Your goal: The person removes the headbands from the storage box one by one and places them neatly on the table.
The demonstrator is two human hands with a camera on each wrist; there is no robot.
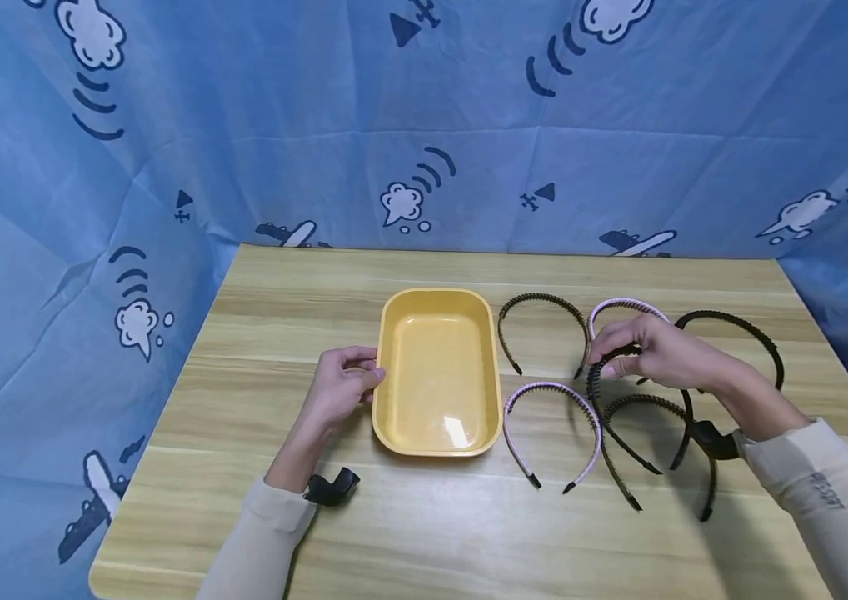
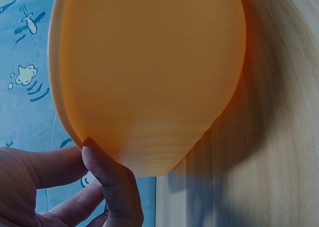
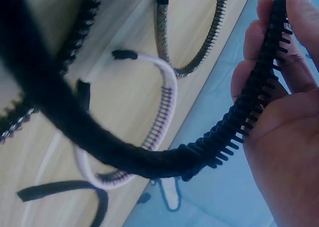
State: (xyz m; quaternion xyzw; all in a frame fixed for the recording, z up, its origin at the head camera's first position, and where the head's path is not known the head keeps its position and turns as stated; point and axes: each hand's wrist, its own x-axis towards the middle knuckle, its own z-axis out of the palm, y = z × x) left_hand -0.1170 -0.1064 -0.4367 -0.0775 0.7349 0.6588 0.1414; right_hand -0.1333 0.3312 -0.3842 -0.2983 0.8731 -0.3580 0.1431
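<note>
My left hand (image 1: 341, 383) pinches the left rim of a yellow plastic tray (image 1: 381, 333); in the left wrist view, thumb and fingers lie on the tray wall (image 2: 149, 87). My right hand (image 1: 664, 350) holds a black toothed headband (image 1: 689, 425) by its curved top, above the other headbands. In the right wrist view this black headband (image 3: 124, 154) runs from the fingers across the picture. Below it lies a brown headband (image 1: 714, 475), partly overlapped by it. A pink headband (image 1: 626, 301) behind the right hand is partly hidden.
Left of the right hand lie another brown headband (image 1: 540, 297) and a second pink headband (image 1: 553, 386), close to the tray's right side. Another black headband (image 1: 739, 318) lies to the right. A blue patterned cloth (image 1: 469, 192) hangs behind the wooden table (image 1: 424, 533).
</note>
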